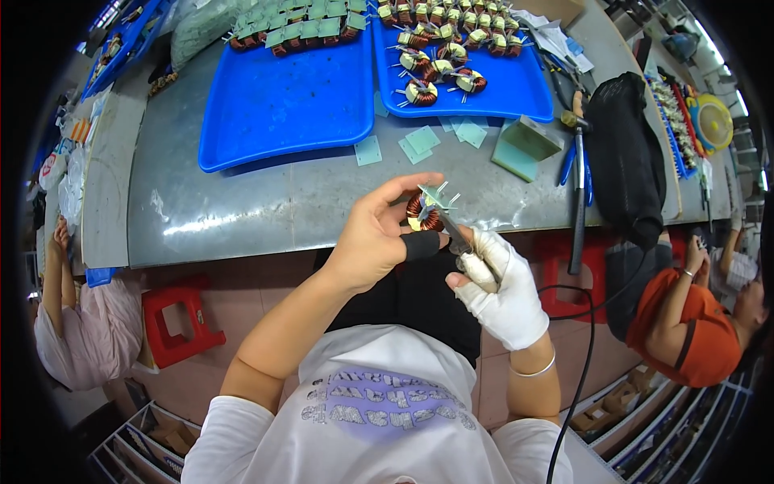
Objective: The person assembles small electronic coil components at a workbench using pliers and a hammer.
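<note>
Over the bench's front edge, my left hand (367, 234) holds a copper-wound ring coil (417, 216) between its fingers, a black sleeve on its thumb. Against the coil sits a small pale-green board (436, 196), with metal leads sticking out past it. My right hand (509, 294), in a white fingerless glove, is closed round a tool that looks like pliers (457, 235), with a grey metal end and a whitish wrapped handle. The tool's tip reaches the coil and board; exactly where it touches is hidden.
Two blue trays (286, 152) hold ring coils, the left ones topped with green boards. Loose green squares (419, 140), a green angled block (526, 149), a hammer (578, 194) and a black bag (629, 161) lie nearby. A black cable (591, 347) hangs at right. People sit on both sides.
</note>
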Motion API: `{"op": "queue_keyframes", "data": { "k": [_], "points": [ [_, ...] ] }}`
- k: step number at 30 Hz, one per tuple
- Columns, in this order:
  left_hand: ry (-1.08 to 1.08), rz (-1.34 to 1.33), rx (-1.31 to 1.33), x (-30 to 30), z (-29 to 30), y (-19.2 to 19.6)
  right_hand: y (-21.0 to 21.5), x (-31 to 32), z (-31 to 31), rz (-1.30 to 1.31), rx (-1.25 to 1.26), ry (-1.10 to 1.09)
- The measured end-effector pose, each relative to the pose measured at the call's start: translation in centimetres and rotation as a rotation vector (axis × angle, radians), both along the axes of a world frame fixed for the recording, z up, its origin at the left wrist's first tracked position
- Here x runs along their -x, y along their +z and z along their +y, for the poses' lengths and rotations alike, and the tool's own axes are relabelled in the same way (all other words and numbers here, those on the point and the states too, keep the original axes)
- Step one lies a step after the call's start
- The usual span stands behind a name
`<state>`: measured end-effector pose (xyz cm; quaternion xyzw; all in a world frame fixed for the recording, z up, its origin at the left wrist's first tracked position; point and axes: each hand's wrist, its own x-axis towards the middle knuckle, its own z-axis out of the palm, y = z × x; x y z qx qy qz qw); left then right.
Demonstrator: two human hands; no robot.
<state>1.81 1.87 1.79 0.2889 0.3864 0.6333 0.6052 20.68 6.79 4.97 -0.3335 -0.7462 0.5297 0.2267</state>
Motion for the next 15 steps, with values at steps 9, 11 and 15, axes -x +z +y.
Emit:
{"op": "queue_keyframes", "data": {
  "k": [9,11,15],
  "points": [
    [0.044,0.037,0.051,0.9,0.1,0.7,-1.1,-0.3,-0.7,0.014,0.234,-0.211],
    [0.039,-0.009,0.042,0.9,0.1,0.7,-1.4,-0.3,-0.8,0.06,0.278,-0.225],
    [0.035,-0.001,0.046,0.9,0.1,0.9,-1.6,-0.3,-0.8,0.045,0.265,-0.212]
  ]
}}
